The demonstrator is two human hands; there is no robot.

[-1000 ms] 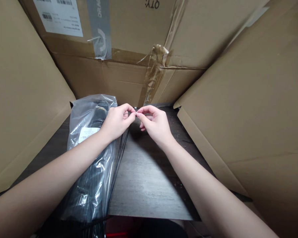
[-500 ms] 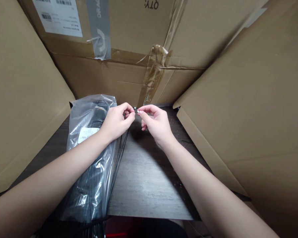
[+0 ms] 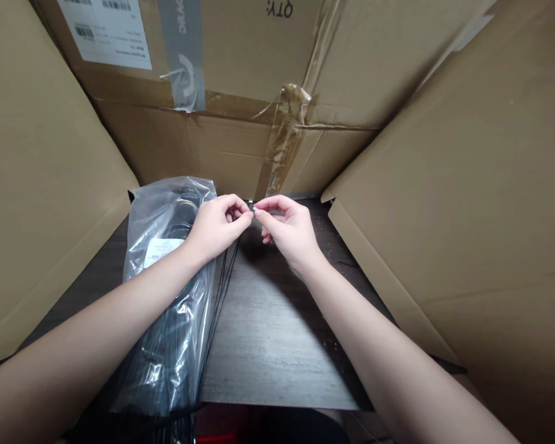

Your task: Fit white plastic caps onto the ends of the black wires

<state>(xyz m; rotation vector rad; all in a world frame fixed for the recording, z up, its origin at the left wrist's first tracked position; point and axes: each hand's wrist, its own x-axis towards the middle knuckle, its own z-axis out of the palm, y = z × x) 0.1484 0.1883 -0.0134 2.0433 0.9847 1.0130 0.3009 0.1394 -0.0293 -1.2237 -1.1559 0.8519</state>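
My left hand (image 3: 219,225) is pinched near the middle of the table, with thin black cables (image 3: 224,285) running down from under it toward the front edge. Opposite it, the fingertips of my right hand (image 3: 290,229) close on a tiny white piece (image 3: 255,209), too small to identify. The fingertips of both hands almost meet. Beneath my left forearm lies a clear plastic bag (image 3: 141,213) full of black cables, with a white label (image 3: 160,250) on it.
A large taped cardboard box (image 3: 231,148) stands at the back. Cardboard panels rise on the left (image 3: 41,185) and the right (image 3: 467,203). The dark wood-look table (image 3: 268,333) ends at a front edge near me.
The fingertips of my hands have come slightly closer together, and the white piece shows a little differently between them. The bag and boxes stay in place.
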